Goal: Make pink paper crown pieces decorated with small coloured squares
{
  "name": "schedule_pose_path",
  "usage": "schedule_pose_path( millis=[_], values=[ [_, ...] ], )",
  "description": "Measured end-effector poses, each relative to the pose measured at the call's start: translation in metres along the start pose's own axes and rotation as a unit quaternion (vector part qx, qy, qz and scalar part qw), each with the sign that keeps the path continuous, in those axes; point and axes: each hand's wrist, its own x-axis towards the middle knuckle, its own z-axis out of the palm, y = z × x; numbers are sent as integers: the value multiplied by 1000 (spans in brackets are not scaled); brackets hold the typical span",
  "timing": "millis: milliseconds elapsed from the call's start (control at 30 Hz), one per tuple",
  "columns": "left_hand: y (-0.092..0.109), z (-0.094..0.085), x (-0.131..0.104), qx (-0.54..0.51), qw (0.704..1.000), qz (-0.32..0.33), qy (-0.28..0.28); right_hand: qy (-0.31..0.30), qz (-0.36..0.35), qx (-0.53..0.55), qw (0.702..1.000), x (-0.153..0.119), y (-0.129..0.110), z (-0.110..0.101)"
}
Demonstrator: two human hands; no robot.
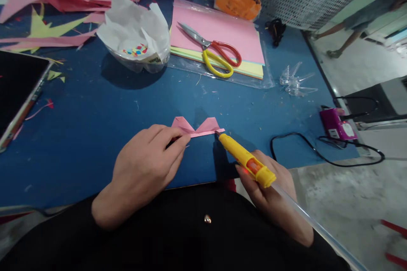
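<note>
The folded pink paper bow (197,127) lies flat on the blue bench (95,114), near its front edge. The left hand (144,169) pins its left wing, fingers together on the paper. The right hand (270,190) is clamped on a yellow glue gun (246,160) — nozzle at the bow's right end. Thin, creased paper could slide or smear; hot glue may reach the pinning fingers. Red-and-yellow scissors (216,51) rest on smooth paper sheets (222,29) — well apart.
</note>
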Motion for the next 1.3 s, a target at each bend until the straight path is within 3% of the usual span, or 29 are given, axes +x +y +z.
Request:
schedule_pose_path(
  millis=[500,833,1000,1300],
  values=[
    [0,2,1,0,1000,0,-6,12,4,-20,1000,-2,0,0],
    [0,1,0,8,1000,-3,8,-2,6,119,993,-4,-3,-5],
    [-1,-3,-10,5,999,-6,48,-11,-39,140,989,5,-11,3],
    [-5,-10,-29,33,996,-68,49,-52,-92,127,986,27,-33,13]
  ],
)
